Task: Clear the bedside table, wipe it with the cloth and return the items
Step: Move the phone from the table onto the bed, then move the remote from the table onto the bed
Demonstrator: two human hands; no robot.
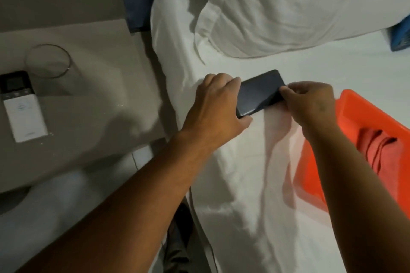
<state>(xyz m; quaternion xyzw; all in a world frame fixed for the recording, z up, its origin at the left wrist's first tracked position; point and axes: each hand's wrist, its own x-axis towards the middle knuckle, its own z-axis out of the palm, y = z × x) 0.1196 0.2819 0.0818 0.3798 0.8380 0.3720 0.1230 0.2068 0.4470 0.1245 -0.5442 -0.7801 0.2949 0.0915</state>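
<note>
At nine o'clock, the remote [21, 106] and glass [48, 61] sit on the bedside table [106, 86], not yet cleared. Centre, on the bed [255, 173], left hand [218, 107] and right hand [310, 101] pinch the phone [260, 93] by its ends, seemingly parking it safely. At three o'clock the orange cloth [366, 137] waits.

No text, brand or number can be read anywhere. The white remote control [23, 106] on the worktop [93, 99] carries a dark display and small markings, all too blurred to make out.
</note>
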